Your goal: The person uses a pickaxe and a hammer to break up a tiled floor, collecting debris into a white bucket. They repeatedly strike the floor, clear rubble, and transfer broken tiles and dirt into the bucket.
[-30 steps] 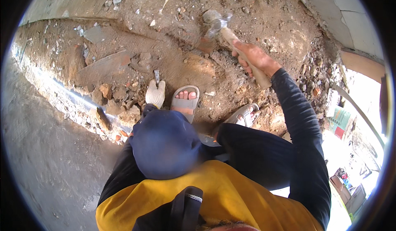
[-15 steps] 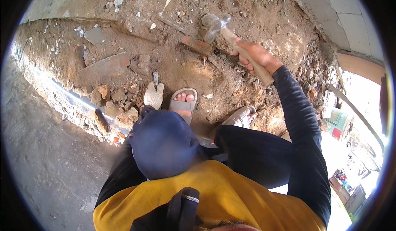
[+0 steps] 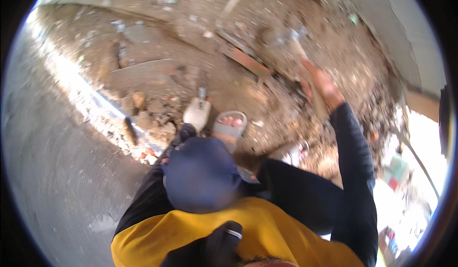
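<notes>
I see a hammer [image 3: 298, 49] with a pale handle slanting up-left to a blurred metal head; well apart, lower left on my feed, a metal chisel [image 3: 202, 94] shows one end.

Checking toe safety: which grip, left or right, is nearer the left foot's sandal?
Left: the gloved left-hand grip is just left of the sandal. The right-hand grip, holding a hammer, is farther, ahead and right.

Motion blur smears the hammer [image 3: 299, 51] and soil [image 3: 229, 93]; glare whitens the lower right.
</notes>
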